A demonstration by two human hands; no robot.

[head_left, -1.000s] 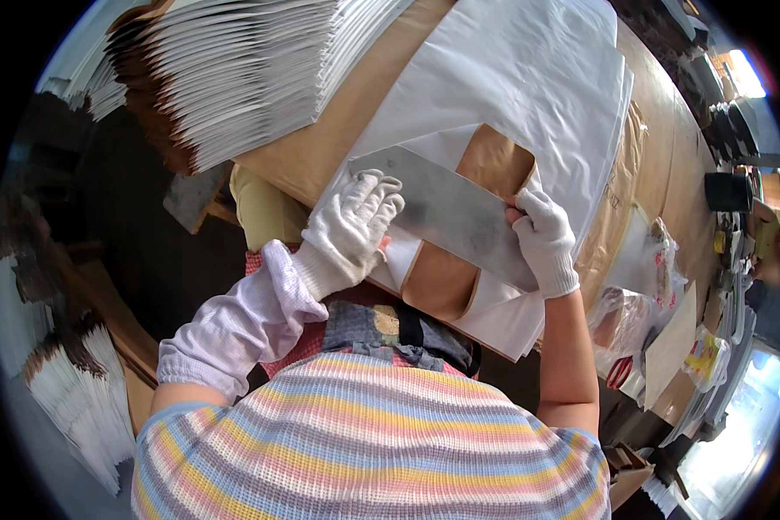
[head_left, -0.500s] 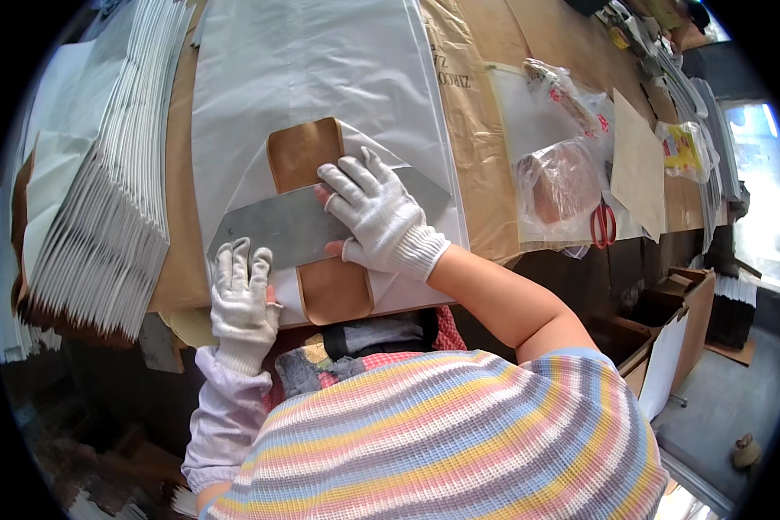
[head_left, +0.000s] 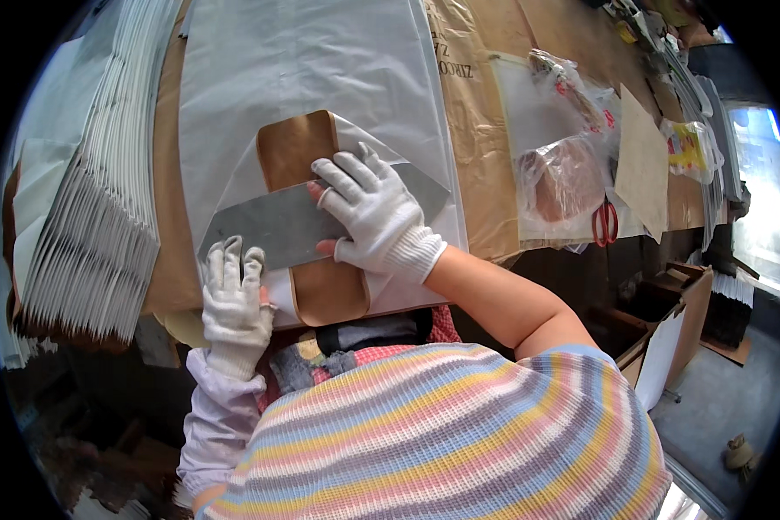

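A white paper bag (head_left: 321,69) lies flat before me, its near end folded out into slanted flaps. Brown inner paper shows above (head_left: 299,149) and below (head_left: 329,296) a flat grey metal strip (head_left: 273,227), which lies slightly tilted across the folds. My right hand (head_left: 377,212), in a white knit glove with bare fingertips showing, rests on the strip's right half, fingers stretched and thumb apart. At the strip's left end, my gloved left hand (head_left: 236,303) lies with fingers extended, their tips touching the strip or the paper edge beside it.
A thick stack of folded white bags (head_left: 95,234) stands to the left. Brown wrapping (head_left: 472,156) covers the table to the right, with clear plastic bags (head_left: 563,178), red-handled scissors (head_left: 606,223) and a beige card (head_left: 641,169). Below stands a cardboard box (head_left: 680,325).
The view has shifted slightly, and the bag and strip appear a little further left. Both hands keep nearly the same places on the strip.
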